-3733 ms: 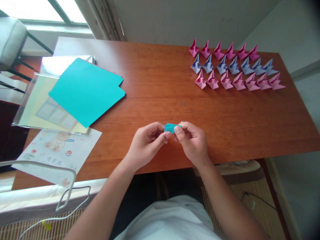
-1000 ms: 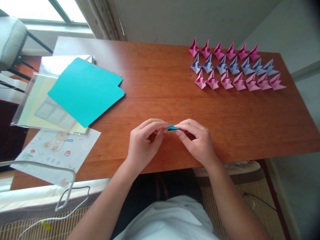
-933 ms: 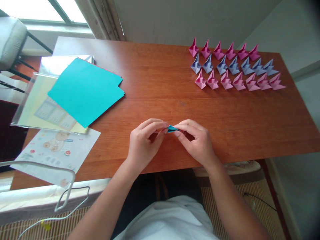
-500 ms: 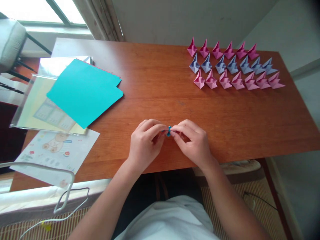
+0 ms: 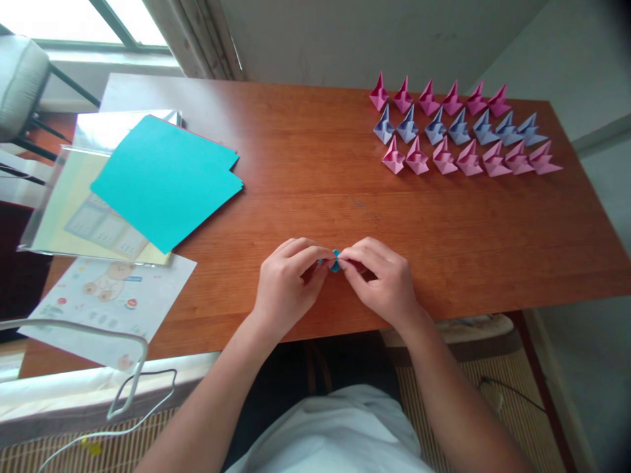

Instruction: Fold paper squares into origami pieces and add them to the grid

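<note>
Between my two hands, near the front edge of the table, is a small piece of folded teal paper [image 5: 336,261]. My left hand [image 5: 290,272] pinches its left side, and my right hand [image 5: 377,276] pinches its right side with thumb and forefinger. Most of the paper is hidden by the fingertips, so its exact folded shape is hard to make out. Far right on the table stand rows of folded paper figures: dark pink ones [image 5: 428,100] at the back, blue-grey ones [image 5: 435,128] in the middle, lighter pink ones [image 5: 444,157] in front.
Flat teal sheets [image 5: 167,177] lie at the left on a clear plastic sleeve [image 5: 46,210] with yellowish paper. A printed sheet with a bear [image 5: 106,309] overlaps the wooden table's [image 5: 296,171] left front. A white bent tube [image 5: 142,355] and cable sit at lower left.
Both hands have shifted very slightly to the right, still pinching the teal paper. A little more of the paper shows between the fingertips. The paper figures stay put.
</note>
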A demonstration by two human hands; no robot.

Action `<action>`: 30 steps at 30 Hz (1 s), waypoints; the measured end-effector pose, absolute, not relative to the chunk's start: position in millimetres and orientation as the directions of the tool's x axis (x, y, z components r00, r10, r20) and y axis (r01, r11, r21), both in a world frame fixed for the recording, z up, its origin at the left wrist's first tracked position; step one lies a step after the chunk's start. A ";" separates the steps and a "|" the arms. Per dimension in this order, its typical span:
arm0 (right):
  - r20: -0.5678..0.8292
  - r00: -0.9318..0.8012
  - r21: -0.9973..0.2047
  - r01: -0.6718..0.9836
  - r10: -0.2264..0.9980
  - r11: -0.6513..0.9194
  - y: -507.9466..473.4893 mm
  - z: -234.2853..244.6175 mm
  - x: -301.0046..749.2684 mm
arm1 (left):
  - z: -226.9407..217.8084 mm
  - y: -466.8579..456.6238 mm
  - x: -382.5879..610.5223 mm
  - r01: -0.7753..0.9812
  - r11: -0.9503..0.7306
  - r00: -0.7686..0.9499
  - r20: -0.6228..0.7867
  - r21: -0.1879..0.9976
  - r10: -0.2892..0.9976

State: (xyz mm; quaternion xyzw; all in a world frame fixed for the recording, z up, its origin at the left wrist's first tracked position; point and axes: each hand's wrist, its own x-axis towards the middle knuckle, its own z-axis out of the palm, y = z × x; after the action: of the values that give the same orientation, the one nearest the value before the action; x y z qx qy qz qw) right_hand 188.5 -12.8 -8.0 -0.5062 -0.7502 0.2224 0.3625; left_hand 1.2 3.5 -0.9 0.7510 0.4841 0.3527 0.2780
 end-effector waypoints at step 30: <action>0.247 -0.019 -0.860 0.457 0.969 0.228 -14.2 -1.3 217.9 | 6.2 5.6 -3.9 0.371 -0.274 0.140 0.239 0.887 0.961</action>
State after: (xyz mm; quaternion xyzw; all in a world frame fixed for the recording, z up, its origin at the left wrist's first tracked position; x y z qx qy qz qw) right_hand 217.9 -14.2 -1.3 -0.5478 -0.6507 0.2931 0.4366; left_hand -3.9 5.6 6.2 0.6725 0.4953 0.4299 0.3429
